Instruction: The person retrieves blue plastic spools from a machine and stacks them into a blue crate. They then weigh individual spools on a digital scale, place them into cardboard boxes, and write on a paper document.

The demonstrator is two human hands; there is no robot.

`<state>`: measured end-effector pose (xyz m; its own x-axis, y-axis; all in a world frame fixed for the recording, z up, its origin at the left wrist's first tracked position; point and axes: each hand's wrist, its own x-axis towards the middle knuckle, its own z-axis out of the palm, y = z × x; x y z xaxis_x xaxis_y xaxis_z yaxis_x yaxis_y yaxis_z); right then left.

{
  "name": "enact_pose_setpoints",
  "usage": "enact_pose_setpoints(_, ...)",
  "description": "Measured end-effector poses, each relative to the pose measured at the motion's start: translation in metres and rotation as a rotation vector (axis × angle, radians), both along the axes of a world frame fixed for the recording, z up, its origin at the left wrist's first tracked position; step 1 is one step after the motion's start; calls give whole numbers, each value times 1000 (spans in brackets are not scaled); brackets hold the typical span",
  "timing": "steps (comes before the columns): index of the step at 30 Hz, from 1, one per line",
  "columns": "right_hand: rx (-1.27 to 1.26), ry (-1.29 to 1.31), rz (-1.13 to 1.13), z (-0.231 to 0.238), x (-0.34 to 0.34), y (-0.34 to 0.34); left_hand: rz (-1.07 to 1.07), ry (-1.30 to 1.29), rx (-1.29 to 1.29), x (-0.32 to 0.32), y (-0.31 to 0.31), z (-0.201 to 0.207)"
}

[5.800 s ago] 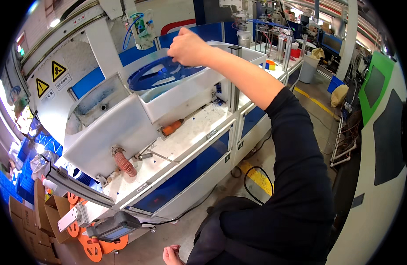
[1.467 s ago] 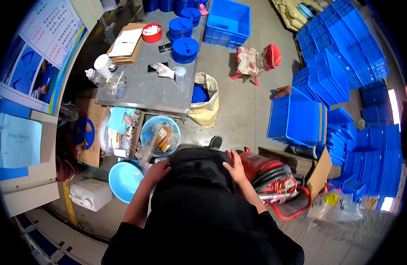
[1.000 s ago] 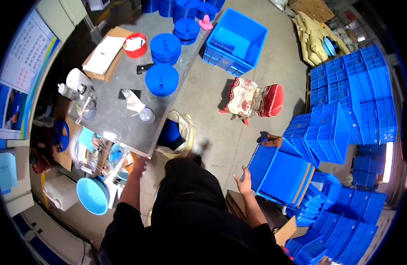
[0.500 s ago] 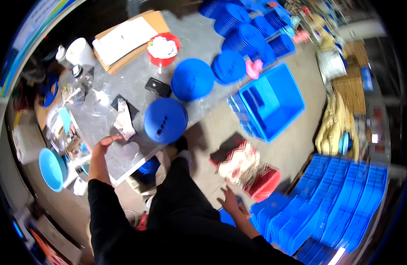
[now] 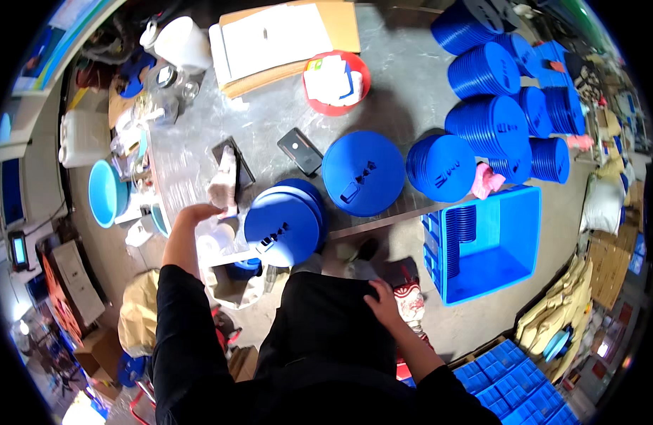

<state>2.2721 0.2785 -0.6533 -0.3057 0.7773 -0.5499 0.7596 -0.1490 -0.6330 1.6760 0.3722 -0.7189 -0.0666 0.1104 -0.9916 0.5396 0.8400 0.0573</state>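
Pale glove [image 5: 228, 177] lies partly over a dark flat device [image 5: 246, 172] on the grey table [image 5: 270, 117], left of a blue disc stack [image 5: 282, 227]; left hand [image 5: 193, 216], fingers outstretched, at its near end, grip I can't tell; right hand [image 5: 384, 304], I note, loosely open, visibly holding nothing, beside black trousers [image 5: 330, 312].

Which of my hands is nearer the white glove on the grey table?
Left. Your left hand is beside the white glove, contact unclear; your right hand is farther right, past the near edge of the table.
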Motion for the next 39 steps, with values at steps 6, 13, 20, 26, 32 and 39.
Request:
enact_pose_setpoints(6,-138,-109,657,23,22,-24,-329,290,410,-45,-53,-60)
enact_pose_setpoints(13,-655,124,790,-25,99,-41,-111,1048,863,46,-21,191)
enact_pose_setpoints(20,-333,104,819,-11,123,11,40,1328,1261,235,-120,318)
enact_pose_setpoints(26,-219,110,976,-28,123,37,-149,767,1170,409,-164,281)
enact_pose_setpoints(32,-645,641,562,-46,158,72,65,212,913,477,-139,251)
enact_pose_setpoints(39,-155,520,-804,-25,266,24,44,-123,952,461,-71,257)
